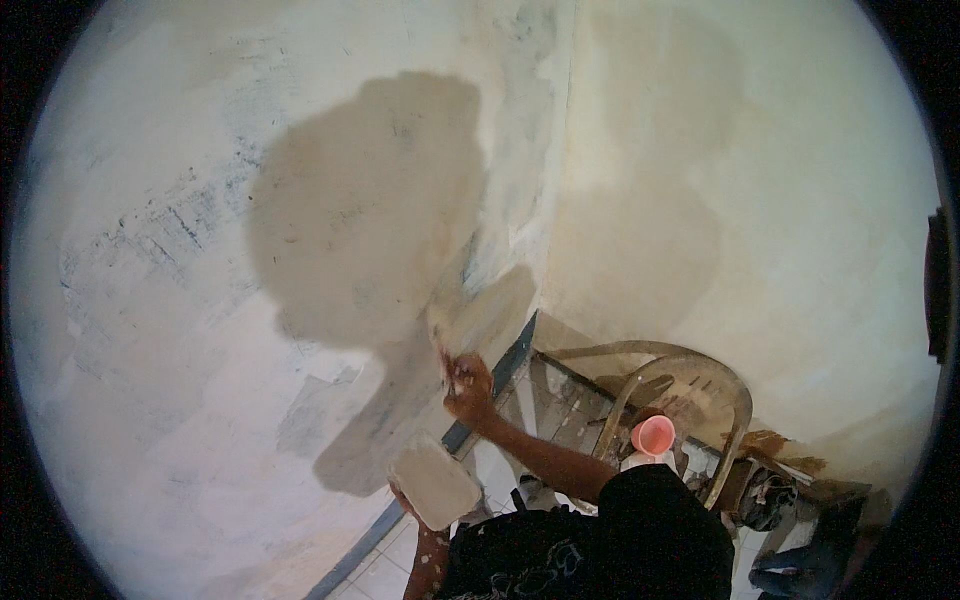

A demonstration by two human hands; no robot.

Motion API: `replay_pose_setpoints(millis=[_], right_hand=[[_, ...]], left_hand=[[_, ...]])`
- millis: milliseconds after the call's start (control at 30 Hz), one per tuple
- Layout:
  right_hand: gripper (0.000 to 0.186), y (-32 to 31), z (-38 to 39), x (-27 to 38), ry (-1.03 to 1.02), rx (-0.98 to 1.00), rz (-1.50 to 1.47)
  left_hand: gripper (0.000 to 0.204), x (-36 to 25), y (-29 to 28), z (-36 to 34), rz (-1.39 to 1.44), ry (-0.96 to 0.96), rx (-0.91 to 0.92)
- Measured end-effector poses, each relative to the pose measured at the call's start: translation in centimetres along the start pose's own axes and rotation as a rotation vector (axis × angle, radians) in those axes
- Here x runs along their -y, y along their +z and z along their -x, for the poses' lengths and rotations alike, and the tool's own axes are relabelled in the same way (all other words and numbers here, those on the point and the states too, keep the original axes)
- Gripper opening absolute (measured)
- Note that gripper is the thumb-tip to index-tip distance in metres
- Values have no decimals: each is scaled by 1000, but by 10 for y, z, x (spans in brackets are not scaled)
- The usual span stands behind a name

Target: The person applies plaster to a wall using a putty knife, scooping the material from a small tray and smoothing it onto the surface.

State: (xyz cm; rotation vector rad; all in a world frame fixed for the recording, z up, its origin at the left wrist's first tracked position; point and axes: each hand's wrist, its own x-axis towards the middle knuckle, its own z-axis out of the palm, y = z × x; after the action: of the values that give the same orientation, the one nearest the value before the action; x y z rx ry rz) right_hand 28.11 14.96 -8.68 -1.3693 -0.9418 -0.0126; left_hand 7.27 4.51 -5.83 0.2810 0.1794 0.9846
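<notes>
Toward seven o'clock, our left hand (402, 497) grips a pale board (434, 483); at six, our right hand (468, 386) clasps a tool (439, 338) (blurred).

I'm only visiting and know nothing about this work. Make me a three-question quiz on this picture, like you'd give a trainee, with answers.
1. Which hand holds the pale rectangular slab?
2. True or false: the pink cup appears farther right in the picture than the slab.
3. Fill in: the right hand is raised in front of the ____.

Key:
1. The left hand.
2. True.
3. The wall.
</notes>
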Motion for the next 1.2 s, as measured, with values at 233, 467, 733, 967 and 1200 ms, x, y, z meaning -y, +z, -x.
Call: replay_pose_setpoints(millis=[233,467,733,967,1200], right_hand=[[22,-66,-56,47,-147,-298,390],[22,6,-27,80,-274,-84,307],[26,-46,-22,52,-154,-255,271],[38,-8,-60,28,-611,-354,935],[39,-36,37,75,64,156,-563]], left_hand=[[65,-2,8,-11,30,26,-46],[61,-3,-12,-2,131,-3,-150],[60,-6,-28,-5,1,87,-135],[58,-14,-17,0,51,11,-51],[64,-32,-9,8,113,-45,-155]])
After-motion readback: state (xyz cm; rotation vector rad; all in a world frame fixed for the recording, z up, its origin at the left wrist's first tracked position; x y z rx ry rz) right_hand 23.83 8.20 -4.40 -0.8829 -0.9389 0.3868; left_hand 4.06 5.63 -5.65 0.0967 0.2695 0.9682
